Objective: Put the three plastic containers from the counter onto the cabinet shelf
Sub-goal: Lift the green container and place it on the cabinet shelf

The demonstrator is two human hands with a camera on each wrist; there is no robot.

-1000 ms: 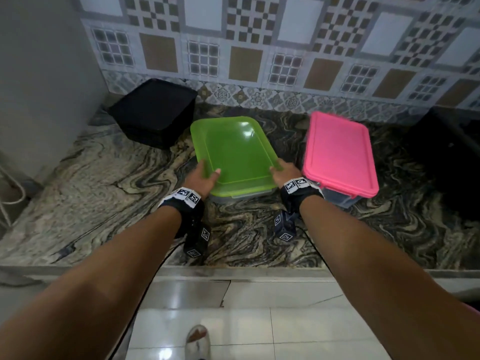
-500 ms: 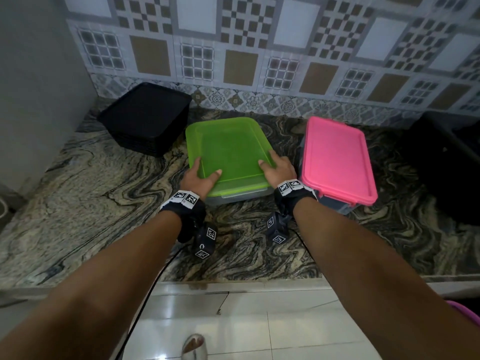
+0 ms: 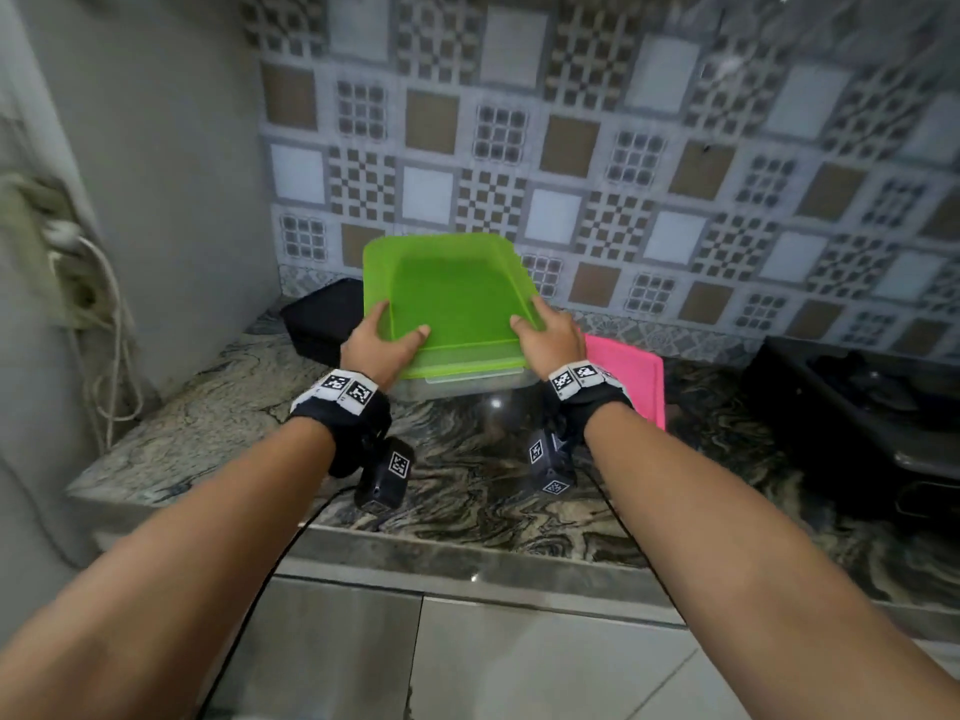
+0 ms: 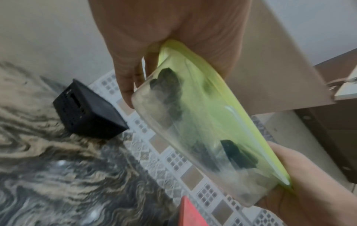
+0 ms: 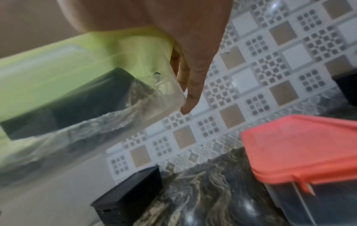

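Holding: green-lidded container [image 3: 453, 309] gripped at its two near corners, left hand [image 3: 375, 346] and right hand [image 3: 551, 341], thumbs curled on the lid, fingers down the clear sides.
Position: raised clear of the desk [image 3: 467, 485], above its back part, in front of the tiled wall [image 3: 623, 174]; tilted, far end higher.
Long axis: runs away from the person toward the wall; both hands equally near, at the near short end.
Neighbours: pink-lidded container [image 3: 631, 379] on the desk, right of the right hand; black box [image 3: 322, 317] at the back left corner.
Shelf: judged to be the cabinet [image 4: 289, 64] up beyond the lid.
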